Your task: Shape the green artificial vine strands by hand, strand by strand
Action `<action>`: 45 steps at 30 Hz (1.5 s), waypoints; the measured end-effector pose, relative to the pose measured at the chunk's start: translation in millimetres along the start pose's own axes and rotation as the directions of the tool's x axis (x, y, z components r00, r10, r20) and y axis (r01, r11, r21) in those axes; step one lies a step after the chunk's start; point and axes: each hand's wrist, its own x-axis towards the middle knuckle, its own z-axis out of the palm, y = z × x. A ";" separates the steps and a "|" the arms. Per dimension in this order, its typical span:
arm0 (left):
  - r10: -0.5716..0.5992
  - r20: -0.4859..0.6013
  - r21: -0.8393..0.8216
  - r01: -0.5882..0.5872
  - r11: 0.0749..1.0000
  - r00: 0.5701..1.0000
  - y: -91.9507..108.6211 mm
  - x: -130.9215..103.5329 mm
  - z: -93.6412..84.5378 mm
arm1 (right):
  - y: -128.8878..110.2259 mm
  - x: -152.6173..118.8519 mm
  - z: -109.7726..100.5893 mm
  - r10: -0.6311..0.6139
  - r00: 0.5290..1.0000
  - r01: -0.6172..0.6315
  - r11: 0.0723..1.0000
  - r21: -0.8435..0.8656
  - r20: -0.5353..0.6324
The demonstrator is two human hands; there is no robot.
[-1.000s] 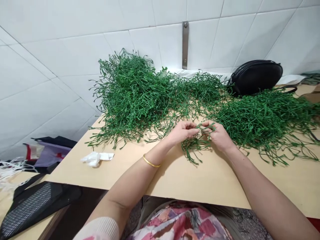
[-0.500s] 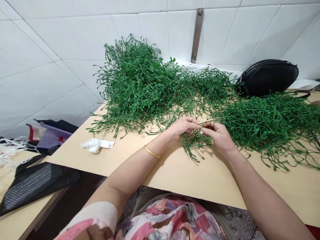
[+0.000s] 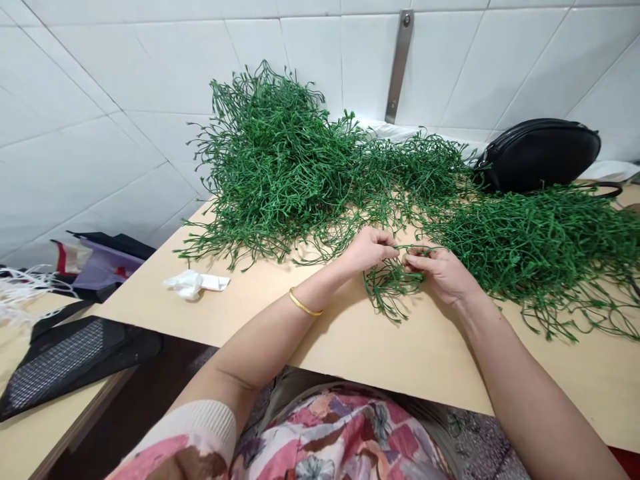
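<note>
Between my hands a thin green artificial plant stem (image 3: 403,248) runs from one set of fingers to the other. My left hand (image 3: 371,251), with a gold bangle on its wrist, pinches the stem's left part. On the right side my right hand (image 3: 440,268) grips it between thumb and fingers. Below them a small bunch of green stems (image 3: 390,293) lies on the table and partly under my hands. A tall heap of green stems (image 3: 280,160) rises behind on the left, and another heap (image 3: 535,247) spreads to the right of my right hand.
A crumpled white tissue (image 3: 193,285) lies on the wooden table (image 3: 240,320) left of my arm. A black bag (image 3: 540,157) stands at the back right, against the tiled wall (image 3: 310,60). A lower surface at left holds a black mesh item (image 3: 60,360) and white cords.
My fingertips have moved slightly apart, and the stem between them shows more. My right hand has shifted a little to the right. The view has tilted slightly.
</note>
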 end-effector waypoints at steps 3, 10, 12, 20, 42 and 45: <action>-0.036 0.008 -0.116 0.037 0.993 0.999 1.5 0.0 0.2 | -0.9 -1.9 0.2 0.023 1.000 -0.023 1.000 -0.008 0.009; -0.020 -0.042 -0.111 0.015 0.994 0.999 3.0 -0.1 -3.0 | -5.3 -4.9 -3.4 0.004 0.999 0.001 0.991 -0.133 0.043; -0.032 -0.064 -0.172 0.021 0.985 0.997 1.3 0.9 -3.4 | -4.6 -4.5 -5.4 -0.018 1.000 0.022 0.981 -0.195 0.024; -0.037 -0.196 -0.219 -0.007 0.976 0.980 -8.1 7.2 -2.6 | 1.2 -2.8 -10.0 -0.431 0.894 0.326 0.816 -0.477 -0.125; 0.228 -0.142 0.057 -0.222 0.973 0.963 -11.1 1.5 12.1 | 4.9 -3.5 6.8 -0.480 0.877 0.340 0.591 -0.731 0.020; 0.235 -0.096 0.002 -0.236 0.972 0.967 -8.4 -0.6 14.0 | 1.7 -1.8 6.3 -0.299 0.954 0.265 0.836 -0.480 0.006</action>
